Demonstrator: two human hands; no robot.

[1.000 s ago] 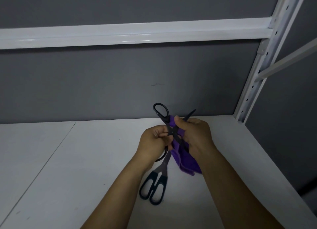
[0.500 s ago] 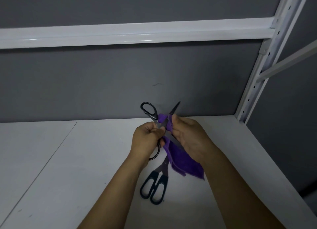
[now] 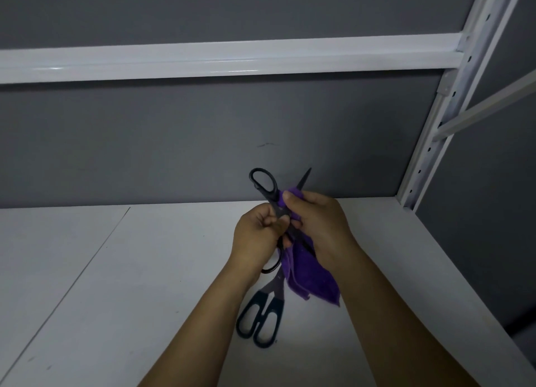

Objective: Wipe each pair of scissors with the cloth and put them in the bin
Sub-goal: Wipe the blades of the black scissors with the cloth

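Nearest to me, the teal-handled scissors (image 3: 261, 317) lie flat on the white shelf (image 3: 116, 285), handles toward me and blades pointing away under my hands. Just beyond them the purple cloth (image 3: 310, 279) hangs down from my right hand (image 3: 322, 224). This hand is curled around the cloth and pinches it onto the blades of the black scissors (image 3: 262, 182), with the thumb on top. My left hand (image 3: 258, 235) grips the same scissors at the lower handle, fingers closed tightly around it. These scissors are spread open in the air: 1 handle loop stands up at the left, 1 blade tip points up at the right. Farther is the grey wall (image 3: 174, 143), with a white beam (image 3: 232, 56) across it and a white post (image 3: 452, 102) at the far right.
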